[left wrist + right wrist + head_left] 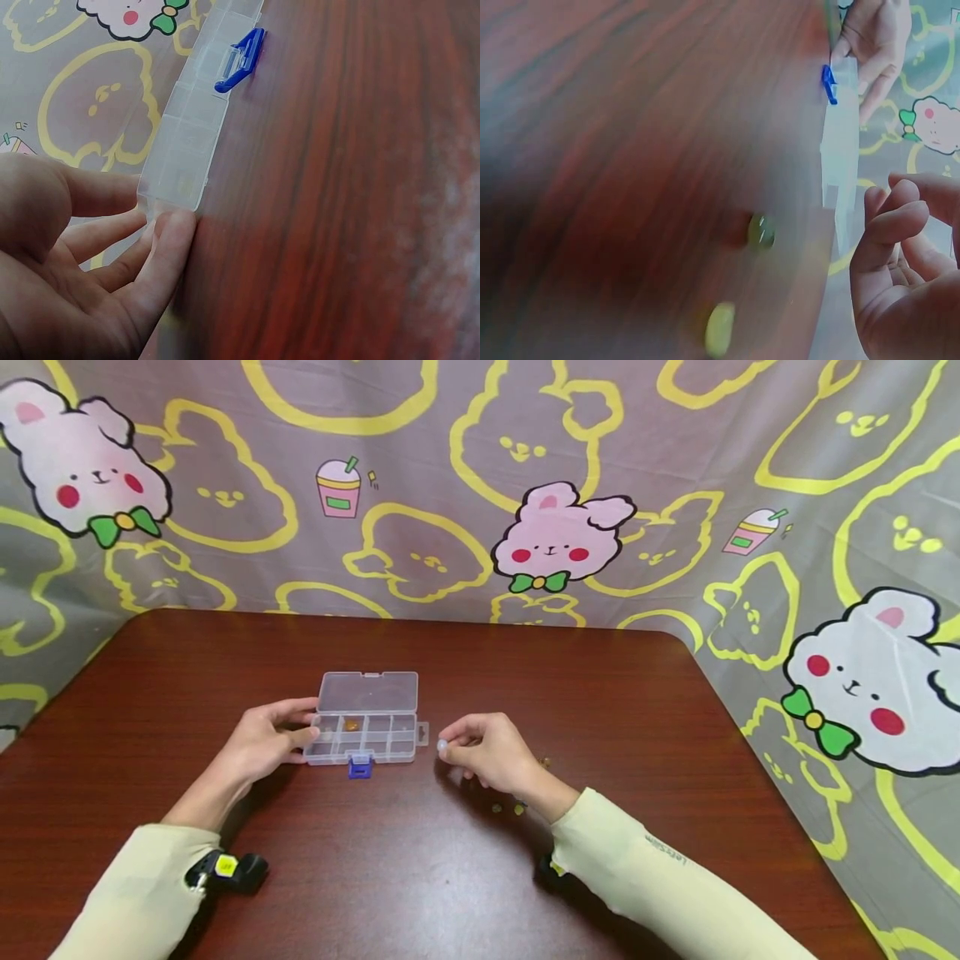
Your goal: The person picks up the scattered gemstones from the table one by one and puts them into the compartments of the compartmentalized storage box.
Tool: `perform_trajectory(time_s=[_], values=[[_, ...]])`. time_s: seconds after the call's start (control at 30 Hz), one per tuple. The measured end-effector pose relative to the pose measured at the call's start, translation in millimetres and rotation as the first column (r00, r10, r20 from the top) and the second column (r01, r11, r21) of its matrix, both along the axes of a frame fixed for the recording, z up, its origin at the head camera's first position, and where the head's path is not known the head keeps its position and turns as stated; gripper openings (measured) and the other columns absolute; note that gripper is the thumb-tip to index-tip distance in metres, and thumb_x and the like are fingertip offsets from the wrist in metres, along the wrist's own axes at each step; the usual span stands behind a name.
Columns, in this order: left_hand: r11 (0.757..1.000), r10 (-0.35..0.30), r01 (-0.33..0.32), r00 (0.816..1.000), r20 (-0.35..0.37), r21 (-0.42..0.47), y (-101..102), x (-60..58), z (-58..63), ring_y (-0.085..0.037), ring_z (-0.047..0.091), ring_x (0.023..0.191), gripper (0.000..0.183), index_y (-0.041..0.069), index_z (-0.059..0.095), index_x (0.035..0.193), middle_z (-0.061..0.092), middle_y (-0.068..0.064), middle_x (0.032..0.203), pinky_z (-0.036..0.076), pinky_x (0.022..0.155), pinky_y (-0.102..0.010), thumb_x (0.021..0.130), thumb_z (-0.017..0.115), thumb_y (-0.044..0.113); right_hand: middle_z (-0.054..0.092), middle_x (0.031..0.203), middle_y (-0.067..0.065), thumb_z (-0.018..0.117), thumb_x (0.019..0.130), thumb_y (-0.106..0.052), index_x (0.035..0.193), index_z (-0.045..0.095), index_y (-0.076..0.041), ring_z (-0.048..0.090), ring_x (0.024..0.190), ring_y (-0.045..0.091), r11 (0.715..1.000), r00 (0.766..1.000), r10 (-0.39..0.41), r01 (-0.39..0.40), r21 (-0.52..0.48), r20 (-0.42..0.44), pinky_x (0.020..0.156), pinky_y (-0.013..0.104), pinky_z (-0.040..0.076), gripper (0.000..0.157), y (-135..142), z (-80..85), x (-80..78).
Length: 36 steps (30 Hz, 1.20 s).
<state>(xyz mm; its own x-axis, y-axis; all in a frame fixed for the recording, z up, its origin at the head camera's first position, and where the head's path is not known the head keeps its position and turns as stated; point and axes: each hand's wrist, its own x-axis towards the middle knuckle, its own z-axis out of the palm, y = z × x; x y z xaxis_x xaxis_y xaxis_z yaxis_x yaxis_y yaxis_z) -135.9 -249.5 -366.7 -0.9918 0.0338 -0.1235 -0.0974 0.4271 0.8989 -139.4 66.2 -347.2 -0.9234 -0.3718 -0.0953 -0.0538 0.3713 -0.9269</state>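
A clear plastic compartment box lies on the table with its lid folded back and its blue latch hanging at the front. My left hand grips the box's left end between thumb and fingers; the left wrist view also shows this hand there. One back-row compartment holds an amber piece, and something pale lies in the leftmost one. Just right of the box, my right hand pinches a small whitish bead between thumb and fingertips. The right wrist view does not show that bead clearly.
Below the right wrist lie a green bead and a yellow bead. Small amber pieces sit beside that wrist. The brown table ends at a patterned curtain behind.
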Motion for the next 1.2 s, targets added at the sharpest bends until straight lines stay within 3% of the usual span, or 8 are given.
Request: perform_trajectory(time_s=[0.37,0.53,0.87,1.2], values=[[1.000,-0.009,0.009,1.000,-0.014,0.009,0,-0.2,-2.0,-0.023,0.065,0.093,0.053,-0.007,0.043,0.147,0.053,-0.033,0.132,0.059,0.068,-0.032,0.097,0.060,0.000,0.072,0.080,0.011,0.073,0.089,-0.002,0.104,0.073,0.001,0.051,0.047,0.016,0.999,0.999,-0.014,0.015,-0.035,0.035,0.036,0.021,0.037,0.015,-27,-4.4,-11.2],[1.000,-0.006,0.006,1.000,-0.013,0.007,-1,-0.4,-2.6,-0.023,0.065,0.092,0.053,-0.007,0.043,0.147,0.053,-0.033,0.131,0.059,0.068,-0.032,0.097,0.060,0.000,0.071,0.078,0.008,0.074,0.088,-0.001,0.101,0.073,-0.001,0.051,0.047,0.015,0.999,0.999,-0.020,0.021,-0.040,0.026,0.036,0.021,0.037,0.013,-38,-5.6,-16.7],[1.000,-0.007,0.007,1.000,-0.019,0.022,-2,-0.5,-3.5,-0.018,0.065,0.088,0.054,-0.007,0.043,0.147,0.053,-0.033,0.131,0.059,0.068,-0.031,0.097,0.061,0.001,0.071,0.080,0.014,0.073,0.088,-0.002,0.102,0.074,0.000,0.049,0.046,0.016,0.999,1.000,-0.030,0.030,-0.035,0.003,0.035,0.021,0.036,0.013,-57,-7.7,-29.4],[0.999,-0.009,0.010,1.000,-0.022,0.040,-2,-0.9,-3.1,-0.012,0.065,0.086,0.054,-0.008,0.043,0.147,0.053,-0.033,0.132,0.059,0.068,-0.031,0.097,0.061,0.001,0.073,0.083,0.012,0.074,0.090,-0.004,0.100,0.074,-0.004,0.049,0.043,0.015,0.998,0.998,-0.042,0.044,-0.042,0.045,0.035,0.023,0.036,0.010,-75,-6.7,-36.0]])
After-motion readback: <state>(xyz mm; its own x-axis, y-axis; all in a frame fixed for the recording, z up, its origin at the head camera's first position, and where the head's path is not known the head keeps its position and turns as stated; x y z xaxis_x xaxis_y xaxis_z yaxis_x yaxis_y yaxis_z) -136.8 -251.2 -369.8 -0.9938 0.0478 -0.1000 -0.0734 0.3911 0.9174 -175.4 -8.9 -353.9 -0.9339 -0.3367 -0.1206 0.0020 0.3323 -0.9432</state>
